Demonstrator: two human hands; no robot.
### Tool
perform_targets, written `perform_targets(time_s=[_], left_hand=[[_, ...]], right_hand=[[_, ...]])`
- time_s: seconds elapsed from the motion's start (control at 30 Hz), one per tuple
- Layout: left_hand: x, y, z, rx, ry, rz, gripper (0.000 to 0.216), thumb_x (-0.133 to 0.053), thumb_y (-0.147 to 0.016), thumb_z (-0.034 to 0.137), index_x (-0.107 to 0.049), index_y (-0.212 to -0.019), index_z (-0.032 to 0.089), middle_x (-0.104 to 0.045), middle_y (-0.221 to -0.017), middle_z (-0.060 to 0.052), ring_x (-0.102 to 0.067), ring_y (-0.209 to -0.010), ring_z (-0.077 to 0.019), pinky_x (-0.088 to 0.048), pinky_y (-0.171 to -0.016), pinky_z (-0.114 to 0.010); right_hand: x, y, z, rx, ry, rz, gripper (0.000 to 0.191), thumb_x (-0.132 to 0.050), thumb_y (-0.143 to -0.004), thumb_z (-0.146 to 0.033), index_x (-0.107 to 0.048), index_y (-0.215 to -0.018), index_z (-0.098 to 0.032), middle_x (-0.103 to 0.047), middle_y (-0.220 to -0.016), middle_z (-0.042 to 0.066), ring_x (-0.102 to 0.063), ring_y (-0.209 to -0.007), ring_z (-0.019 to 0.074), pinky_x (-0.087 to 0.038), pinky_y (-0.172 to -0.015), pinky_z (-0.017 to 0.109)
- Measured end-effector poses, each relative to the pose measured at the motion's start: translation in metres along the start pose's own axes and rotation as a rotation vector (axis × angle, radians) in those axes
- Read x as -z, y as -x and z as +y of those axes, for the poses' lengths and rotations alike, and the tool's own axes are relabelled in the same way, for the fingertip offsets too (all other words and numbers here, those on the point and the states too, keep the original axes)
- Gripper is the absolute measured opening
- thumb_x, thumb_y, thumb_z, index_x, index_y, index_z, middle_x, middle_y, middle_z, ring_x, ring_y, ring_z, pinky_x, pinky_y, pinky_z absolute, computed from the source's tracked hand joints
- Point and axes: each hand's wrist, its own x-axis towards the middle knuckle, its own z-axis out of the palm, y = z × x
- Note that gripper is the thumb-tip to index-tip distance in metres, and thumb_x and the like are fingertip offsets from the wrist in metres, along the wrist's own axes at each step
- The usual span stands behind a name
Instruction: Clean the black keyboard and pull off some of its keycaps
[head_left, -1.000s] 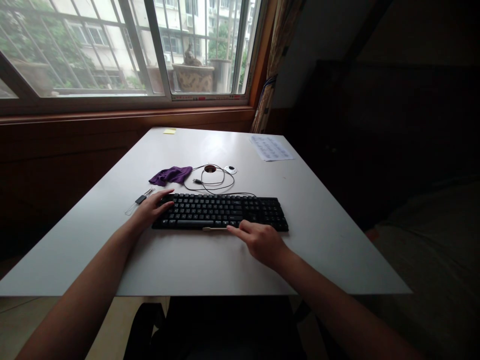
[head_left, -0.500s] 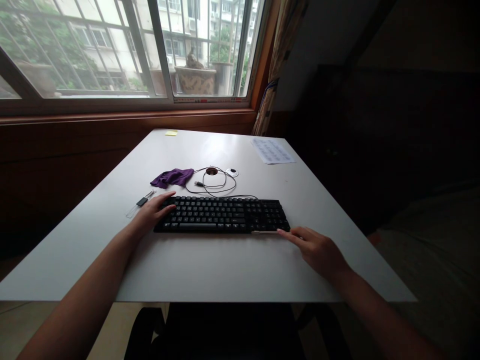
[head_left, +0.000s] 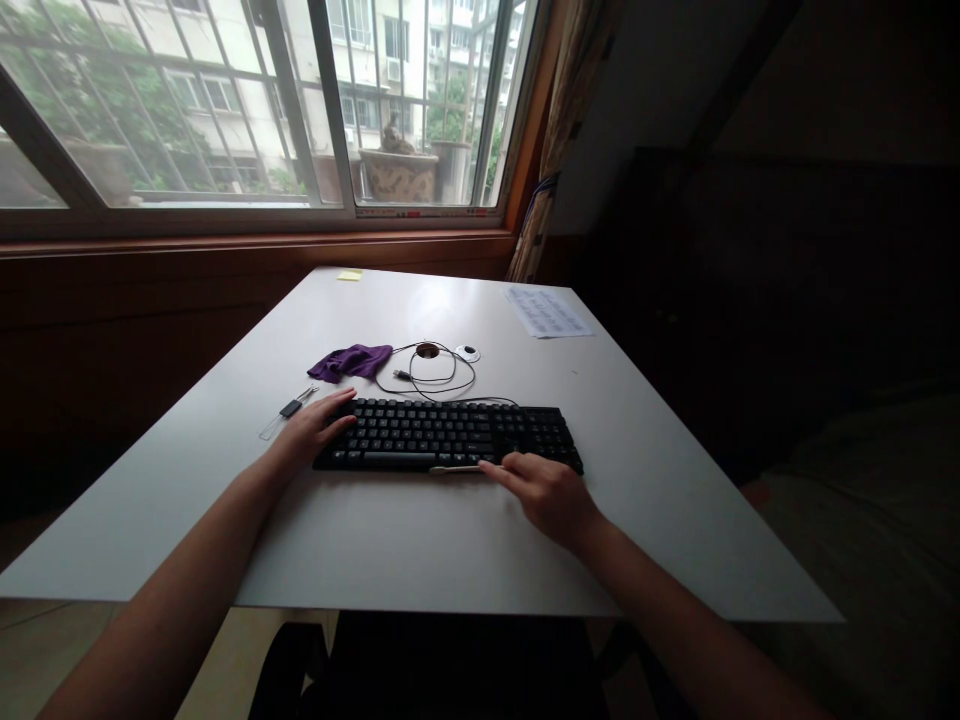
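Observation:
A black keyboard [head_left: 450, 435] lies across the middle of the white table [head_left: 420, 540]. My left hand [head_left: 311, 432] rests flat on the keyboard's left end, fingers stretched out over the keys. My right hand [head_left: 547, 490] is at the keyboard's front edge, right of centre, pinching a thin pale stick [head_left: 456, 469] that lies along that front edge and points left.
Behind the keyboard its cable [head_left: 431, 375] coils beside a purple cloth [head_left: 352, 362], a table cable hole [head_left: 427, 351] and a small white disc [head_left: 467, 353]. A small clip tool [head_left: 289, 410] lies left. A printed sheet [head_left: 546, 312] and yellow note [head_left: 349, 275] sit far back.
My right hand slid right along the keyboard's front edge with the stick, then came back left toward the middle. My left hand stayed on the left end.

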Motion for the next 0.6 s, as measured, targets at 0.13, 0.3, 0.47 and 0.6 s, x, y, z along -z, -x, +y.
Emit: perform_targets(time_s=[0.13, 0.3, 0.47, 0.6], left_hand=[[0.0, 0.0, -0.001, 0.002, -0.019, -0.004, 0.068, -0.043, -0.094, 0.067, -0.052, -0.143, 0.021, -0.054, -0.147, -0.009, -0.05, -0.136, -0.0287, -0.038, -0.116, -0.046], [0.0, 0.001, -0.001, 0.0, -0.029, -0.013, 0.07, -0.041, -0.094, 0.069, -0.05, -0.145, 0.022, -0.052, -0.149, -0.009, -0.049, -0.137, -0.0274, -0.037, -0.117, -0.044], [0.0, 0.0, 0.0, 0.012, -0.036, -0.031, 0.068, -0.041, -0.094, 0.069, -0.051, -0.144, 0.024, -0.05, -0.151, -0.008, -0.048, -0.138, -0.0271, -0.035, -0.118, -0.043], [-0.001, 0.0, -0.001, -0.003, -0.02, -0.037, 0.066, -0.041, -0.094, 0.067, -0.052, -0.143, 0.023, -0.05, -0.151, -0.008, -0.047, -0.139, -0.0276, -0.034, -0.118, -0.045]], right_hand=[[-0.012, -0.047, -0.045, 0.035, -0.002, -0.022, 0.045, -0.046, -0.099, -0.011, -0.058, -0.14, -0.025, -0.067, -0.094, 0.005, -0.058, -0.076, 0.0149, -0.045, -0.065, 0.026], [-0.015, -0.07, -0.068, -0.007, -0.023, -0.037, 0.047, -0.045, -0.098, -0.011, -0.056, -0.14, -0.028, -0.066, -0.1, 0.005, -0.057, -0.076, 0.0144, -0.042, -0.062, 0.025], [-0.011, -0.04, -0.043, -0.065, -0.028, -0.031, 0.048, -0.048, -0.097, -0.01, -0.058, -0.14, -0.029, -0.066, -0.096, 0.004, -0.057, -0.077, 0.0144, -0.045, -0.066, 0.024], [0.0, 0.014, -0.005, -0.157, -0.017, 0.004, 0.059, -0.047, -0.088, 0.003, -0.061, -0.138, -0.027, -0.066, -0.096, 0.005, -0.059, -0.082, 0.015, -0.049, -0.074, 0.025]])
